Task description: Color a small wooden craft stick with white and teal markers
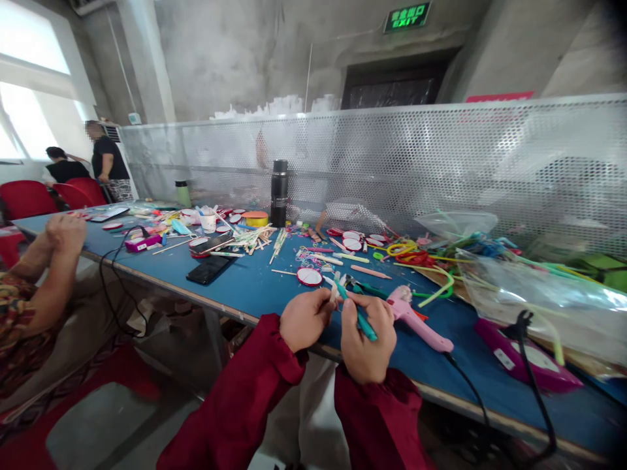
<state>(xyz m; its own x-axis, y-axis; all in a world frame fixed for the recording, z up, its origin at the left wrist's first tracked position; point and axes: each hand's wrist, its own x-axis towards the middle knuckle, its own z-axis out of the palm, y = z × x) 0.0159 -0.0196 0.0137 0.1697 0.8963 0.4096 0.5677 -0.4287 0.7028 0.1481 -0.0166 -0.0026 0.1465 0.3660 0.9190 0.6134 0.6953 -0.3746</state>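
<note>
My right hand [368,343] is closed around a slim teal pen-shaped tool [364,323], which slants up and left toward my other hand. Between the fingertips of my left hand [304,320] is a small pale strip [334,291]; the tool's upper end is close to it, and whether they touch I cannot tell. Just beyond my hands lies a white disc with a red rim [309,277]. To the right of my right hand rests a pink glue gun [420,324], with green-handled pliers [365,287] partly hidden behind the hand.
On the blue table [259,287] lie a black phone [209,269], wooden sticks [252,240] and coloured pipe cleaners [416,251]. A black thermos [279,196] stands behind. A purple box [526,359] with a cable is at right. Another person's hands [66,234] are at left.
</note>
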